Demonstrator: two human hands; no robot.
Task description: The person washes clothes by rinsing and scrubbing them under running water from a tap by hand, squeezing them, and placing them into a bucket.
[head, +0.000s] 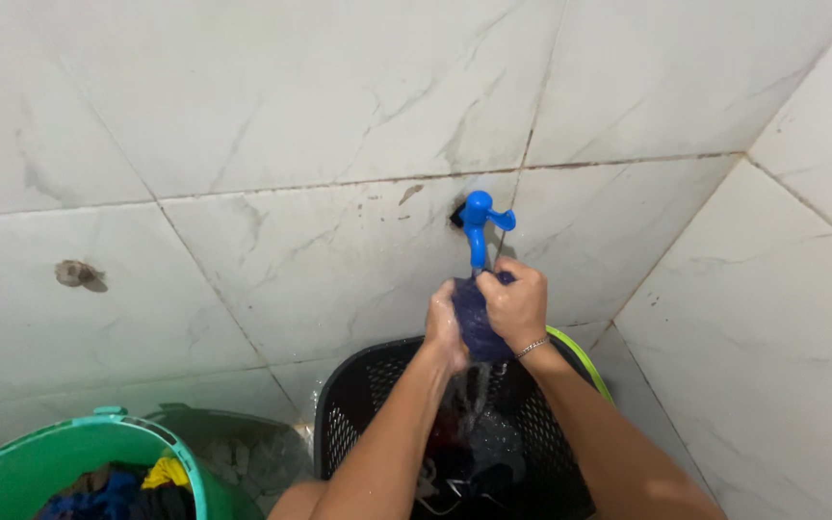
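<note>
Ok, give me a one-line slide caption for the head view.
Both hands, left and right, squeeze a dark blue cloth under a blue wall tap, above a black basket.

Large glossy white tiles (272,87) veined in grey cover the wall ahead, laid so their grout lines (339,185) run slightly tilted across the view; the joints are darkened with brownish grime, heaviest near the middle; a second tiled wall (782,318) meets the first at a corner on the right, its seam slanting down toward the lower middle; a small rough brown patch (77,274) marks the left tile, where something seems chipped or plugged; scattered dark specks sit just left of the wall's centre; light is even and soft, giving a faint sheen on the tiles and no hard shadows; the floor is hidden from view.
</note>
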